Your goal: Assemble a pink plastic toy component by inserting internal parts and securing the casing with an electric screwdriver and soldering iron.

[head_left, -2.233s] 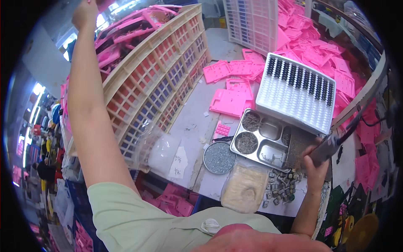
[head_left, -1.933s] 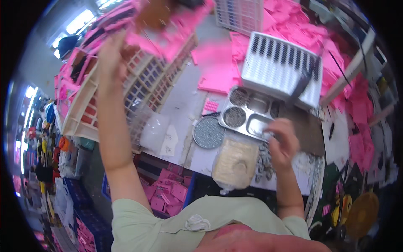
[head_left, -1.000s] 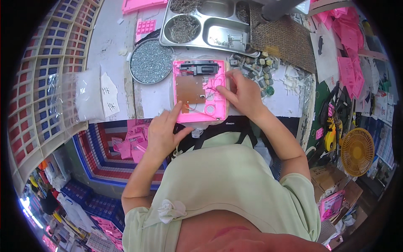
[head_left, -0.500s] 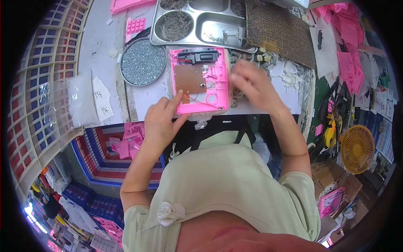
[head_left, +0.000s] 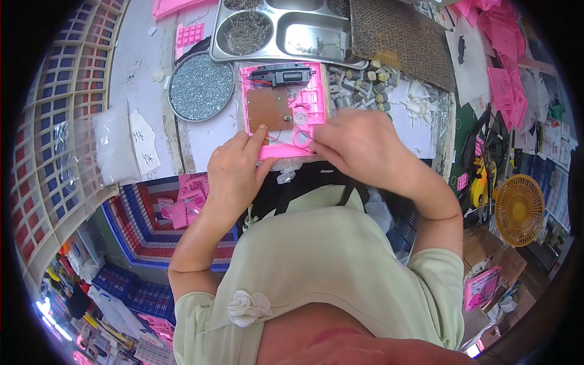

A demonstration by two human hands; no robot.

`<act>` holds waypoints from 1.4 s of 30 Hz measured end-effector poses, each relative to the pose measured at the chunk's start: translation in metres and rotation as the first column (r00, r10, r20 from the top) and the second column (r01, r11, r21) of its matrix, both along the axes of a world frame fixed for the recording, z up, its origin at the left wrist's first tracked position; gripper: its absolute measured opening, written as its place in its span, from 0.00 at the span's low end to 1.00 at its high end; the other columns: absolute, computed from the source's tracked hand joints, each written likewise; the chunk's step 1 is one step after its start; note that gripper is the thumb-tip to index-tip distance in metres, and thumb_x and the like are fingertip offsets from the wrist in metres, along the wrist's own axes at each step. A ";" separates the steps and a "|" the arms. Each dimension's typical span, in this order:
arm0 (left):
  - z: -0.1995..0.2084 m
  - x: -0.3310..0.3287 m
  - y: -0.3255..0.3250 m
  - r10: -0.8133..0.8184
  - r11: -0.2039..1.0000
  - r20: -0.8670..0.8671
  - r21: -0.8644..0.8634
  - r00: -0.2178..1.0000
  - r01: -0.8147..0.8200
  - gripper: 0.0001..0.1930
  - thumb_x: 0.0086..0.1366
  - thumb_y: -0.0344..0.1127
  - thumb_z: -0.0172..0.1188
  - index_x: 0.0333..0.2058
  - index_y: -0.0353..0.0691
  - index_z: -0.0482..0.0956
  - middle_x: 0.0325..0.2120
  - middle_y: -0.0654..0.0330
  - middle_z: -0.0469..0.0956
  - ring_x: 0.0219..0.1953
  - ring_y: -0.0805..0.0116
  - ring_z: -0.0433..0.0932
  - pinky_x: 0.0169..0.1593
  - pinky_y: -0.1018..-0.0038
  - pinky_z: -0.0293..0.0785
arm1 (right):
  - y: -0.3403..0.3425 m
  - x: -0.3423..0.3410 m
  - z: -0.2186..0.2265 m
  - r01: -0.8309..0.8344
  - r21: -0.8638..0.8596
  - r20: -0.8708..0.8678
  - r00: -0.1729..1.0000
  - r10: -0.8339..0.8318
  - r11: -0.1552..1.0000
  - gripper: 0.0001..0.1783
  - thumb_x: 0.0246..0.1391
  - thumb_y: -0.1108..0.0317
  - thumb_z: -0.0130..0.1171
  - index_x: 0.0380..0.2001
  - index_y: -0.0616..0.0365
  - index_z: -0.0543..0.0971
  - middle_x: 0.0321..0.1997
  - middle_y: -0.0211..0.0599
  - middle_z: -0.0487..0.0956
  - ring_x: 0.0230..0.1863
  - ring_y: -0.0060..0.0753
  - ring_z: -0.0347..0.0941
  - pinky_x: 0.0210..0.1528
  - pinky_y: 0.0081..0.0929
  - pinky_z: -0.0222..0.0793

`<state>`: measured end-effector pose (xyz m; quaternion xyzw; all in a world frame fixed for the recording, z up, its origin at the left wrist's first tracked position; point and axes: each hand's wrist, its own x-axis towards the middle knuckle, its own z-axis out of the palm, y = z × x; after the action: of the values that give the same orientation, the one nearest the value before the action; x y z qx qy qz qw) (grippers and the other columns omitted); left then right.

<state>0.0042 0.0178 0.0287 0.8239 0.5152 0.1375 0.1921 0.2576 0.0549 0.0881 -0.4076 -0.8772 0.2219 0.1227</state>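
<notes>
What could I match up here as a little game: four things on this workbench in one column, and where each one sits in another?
Things:
1. round dish of screws
2. brown circuit board
3. yellow fan
4. steel compartment tray

Places:
A. inside the pink plastic panel
B. far right, below the bench
C. top edge, behind the panel
D. left of the panel

Pairs: 1-D, 2-A, 3-B, 4-C

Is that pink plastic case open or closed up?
Open: the pink case lies face-down, with its brown circuit board and wires showing.
</notes>
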 end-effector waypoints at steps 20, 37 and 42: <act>-0.030 0.016 -0.002 -0.464 0.873 0.295 0.310 0.835 0.375 0.20 0.55 0.35 0.66 0.48 0.40 0.81 0.33 0.61 0.75 0.35 0.62 0.77 0.41 0.62 0.70 | -0.011 -0.007 -0.006 -0.221 -0.186 -0.429 0.895 0.123 0.957 0.23 0.54 0.53 0.66 0.46 0.58 0.82 0.38 0.37 0.81 0.39 0.44 0.77 0.41 0.40 0.73; -0.064 -0.032 -0.060 -0.052 0.996 0.196 0.084 0.979 0.036 0.08 0.60 0.32 0.67 0.27 0.42 0.75 0.24 0.58 0.69 0.25 0.57 0.73 0.29 0.62 0.68 | -0.044 -0.074 -0.082 0.013 0.177 -0.232 0.972 0.028 0.984 0.22 0.44 0.66 0.71 0.46 0.55 0.81 0.42 0.34 0.78 0.45 0.43 0.72 0.51 0.42 0.68; -0.071 -0.023 -0.070 -0.092 0.994 0.206 -0.041 0.974 0.102 0.06 0.62 0.33 0.64 0.32 0.41 0.76 0.26 0.59 0.70 0.27 0.58 0.75 0.31 0.63 0.70 | -0.042 -0.079 -0.091 0.068 0.144 -0.247 0.969 -0.030 0.987 0.19 0.41 0.67 0.73 0.39 0.53 0.80 0.38 0.30 0.77 0.42 0.40 0.72 0.47 0.41 0.66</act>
<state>-0.0183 -0.0525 -0.0420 0.8244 0.4554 0.1983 0.2715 0.1784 0.0132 -0.0030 -0.3885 -0.8594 0.1998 0.2656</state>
